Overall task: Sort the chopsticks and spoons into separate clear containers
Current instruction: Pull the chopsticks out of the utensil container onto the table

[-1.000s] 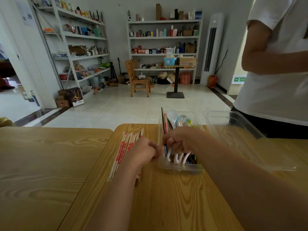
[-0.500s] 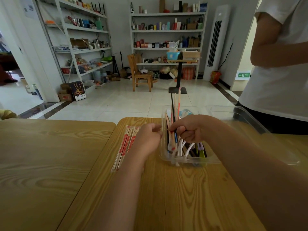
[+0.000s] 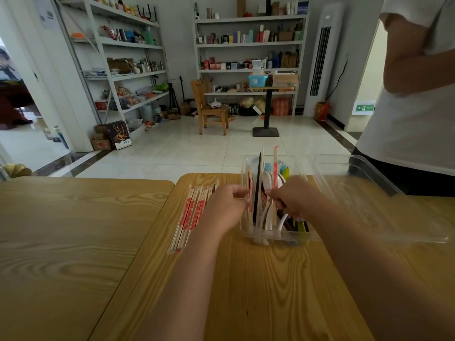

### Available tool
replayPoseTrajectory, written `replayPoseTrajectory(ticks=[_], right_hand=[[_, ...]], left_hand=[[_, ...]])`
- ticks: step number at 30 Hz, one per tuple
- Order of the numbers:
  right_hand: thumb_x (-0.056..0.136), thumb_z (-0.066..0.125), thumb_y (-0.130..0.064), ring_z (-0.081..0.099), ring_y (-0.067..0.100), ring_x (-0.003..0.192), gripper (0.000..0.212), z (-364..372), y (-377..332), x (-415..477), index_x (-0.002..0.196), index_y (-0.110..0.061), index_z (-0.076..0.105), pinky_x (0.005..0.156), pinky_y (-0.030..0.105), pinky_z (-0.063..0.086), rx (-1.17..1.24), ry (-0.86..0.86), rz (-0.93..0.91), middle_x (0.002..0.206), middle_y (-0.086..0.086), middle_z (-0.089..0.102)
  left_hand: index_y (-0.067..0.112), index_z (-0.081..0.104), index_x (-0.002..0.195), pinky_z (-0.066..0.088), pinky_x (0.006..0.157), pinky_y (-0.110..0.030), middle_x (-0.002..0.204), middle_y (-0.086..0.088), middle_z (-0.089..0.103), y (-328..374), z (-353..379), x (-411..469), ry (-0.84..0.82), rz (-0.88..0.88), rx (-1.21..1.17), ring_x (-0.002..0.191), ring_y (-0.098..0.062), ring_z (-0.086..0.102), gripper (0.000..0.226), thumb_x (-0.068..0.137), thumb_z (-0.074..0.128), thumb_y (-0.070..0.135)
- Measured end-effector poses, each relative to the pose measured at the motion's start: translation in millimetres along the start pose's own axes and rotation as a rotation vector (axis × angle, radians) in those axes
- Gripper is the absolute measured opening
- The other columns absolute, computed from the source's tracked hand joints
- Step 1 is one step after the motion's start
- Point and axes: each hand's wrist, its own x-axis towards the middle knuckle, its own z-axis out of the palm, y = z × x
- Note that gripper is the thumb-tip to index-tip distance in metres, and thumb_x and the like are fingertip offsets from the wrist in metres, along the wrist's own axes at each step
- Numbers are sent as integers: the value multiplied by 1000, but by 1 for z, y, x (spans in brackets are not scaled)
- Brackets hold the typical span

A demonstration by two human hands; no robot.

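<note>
On the wooden table (image 3: 270, 279), a clear mixed container (image 3: 275, 236), with white and coloured spoons (image 3: 267, 178) and standing chopsticks (image 3: 257, 183) together inside. Right hand (image 3: 298, 199) in it from the right side, fingers curled tightly round the bunch of standing chopsticks, their tips well above the rim. Probably held up this way for drawing the long pieces free of the spoons. Among them one black stick and some in paper sleeves with red print.

Left hand (image 3: 225, 207) just outside the left wall of the same container, fingers bent, tips at the wall or at one thin stick (cannot tell whether pinching something or only steadying the box). Most likely there for keeping the light plastic from sliding or tipping.

Left of that hand, a row of wrapped chopsticks (image 3: 189, 215) flat on the table, side by side, not in any container yet. To the right, an empty container (image 3: 364, 183), close beside the first, seemingly meant for one of the two sorts. By judgement, sorting at an early stage, spoons not yet separated.

About writing: red marks on the paper sleeves, too blurred for reading. Green exit sign (image 3: 364, 108) low on the far wall, text too small. Cardboard box (image 3: 120, 135) with a deer picture near the shelves, label unreadable. At the right of the table, another person in a white shirt (image 3: 406, 124), one arm bent across the body.
</note>
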Motion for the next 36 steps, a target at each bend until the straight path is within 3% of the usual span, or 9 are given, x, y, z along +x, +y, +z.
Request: replayPoseTrajectory(ticks=[3,6,13,16,20,24,31,33,36], right_hand=[[99,54,-23,42,9,34,30,-2,0,2,98,4,65,30,16,32,101,39,-33,58,2,47],[100,52,-29,33,9,37,34,-5,0,3,92,-2,72,36,21,29,255,5,-66,56,1,45],[92,65,-20,36,6,37,20,-6,-11,-10,87,-2,70,34,18,27,402,-197,-128,59,4,61],[92,66,-19,33,7,38,19,-1,-13,-14,86,-1,69,34,17,26,435,-240,-129,49,-1,55],[90,69,-20,37,8,41,18,2,-15,-16,83,-3,71,34,17,29,409,-223,-134,57,3,60],[93,65,-17,43,9,45,16,4,-15,-16,88,-4,73,35,17,32,372,-232,-158,70,8,70],[91,67,-22,42,13,49,18,-9,-3,-2,86,-8,76,34,18,30,408,-166,-164,76,11,69],[88,71,-30,40,25,58,22,-9,0,3,81,-11,78,41,21,31,369,-169,-147,80,16,67],[85,72,-39,38,27,74,21,-8,3,5,83,-19,78,48,25,29,337,-154,-134,92,29,66]], left_hand=[[26,64,121,45,95,-23,122,8,65,1,-2,1,43,9,-67,110,-7,60,25,96,60,23],[32,65,104,53,91,-29,105,9,68,2,-6,1,84,17,-175,96,-6,65,11,95,62,26],[21,71,100,50,61,-13,88,7,74,8,-10,0,4,-31,-295,69,2,66,10,94,65,26],[22,70,91,52,60,-15,80,7,72,8,-11,-1,27,-47,-287,66,-2,64,3,92,68,22],[16,72,93,52,63,-20,79,3,71,7,-15,0,42,-82,-288,67,-5,64,7,91,70,22],[13,73,95,51,59,-16,78,3,71,3,-27,-1,66,-118,-253,63,-2,64,8,90,70,18],[11,70,80,60,73,-32,77,-5,72,-30,-58,0,195,-254,-54,62,-11,64,10,89,71,14],[8,72,82,60,68,-30,75,-6,72,-36,-56,3,164,-286,-1,59,-11,64,9,89,71,15],[7,73,86,58,62,-28,77,-7,74,-44,-42,8,113,-326,122,63,-12,69,7,87,72,13]])
